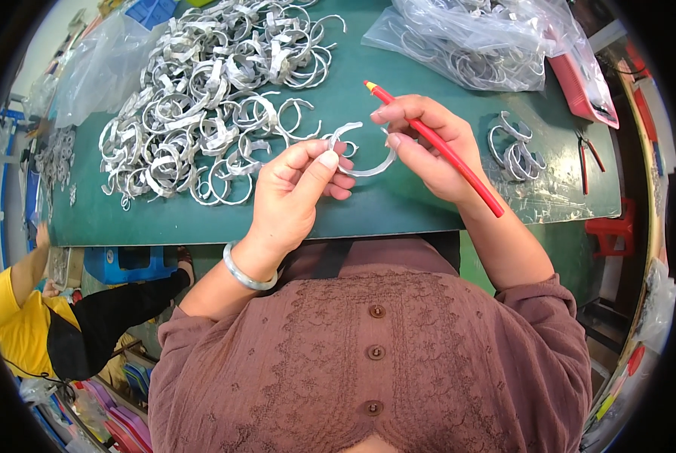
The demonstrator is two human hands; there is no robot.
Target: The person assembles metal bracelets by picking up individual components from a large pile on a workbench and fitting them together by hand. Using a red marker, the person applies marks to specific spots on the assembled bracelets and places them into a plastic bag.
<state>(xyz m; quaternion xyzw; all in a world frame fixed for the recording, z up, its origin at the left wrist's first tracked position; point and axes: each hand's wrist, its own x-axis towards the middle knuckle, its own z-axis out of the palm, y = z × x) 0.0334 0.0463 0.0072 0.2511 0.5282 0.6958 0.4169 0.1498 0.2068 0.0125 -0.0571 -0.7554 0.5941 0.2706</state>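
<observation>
The left grip (296, 185) is closed on a thin gray ring (376, 169), pinching one side of it with the thumb and fingers, up over the green worktop (406, 215). The right grip (434, 151) is closed around a red pencil (459, 168), and its thumb and finger tips are at the other side of the ring. Those tips hide that bit, so I can't tell if they pinch the ring or only touch it. The ring looks thin and bendy, so it could twist out of shape if the two grips pull too hard. It could also pop loose if the left thumb lets up. The big pile (202, 106) is just beside the left grip, so a dropped ring could land there and get mixed up with the others, which look much the same. The pencil's tip points up and away from the ring. Since it sits between fingers that are busy with the ring too, it could slide out or bump something if they open wide. The small pile (513, 162) is near the right arm, and a careless swing of that elbow could knock those rings about.
</observation>
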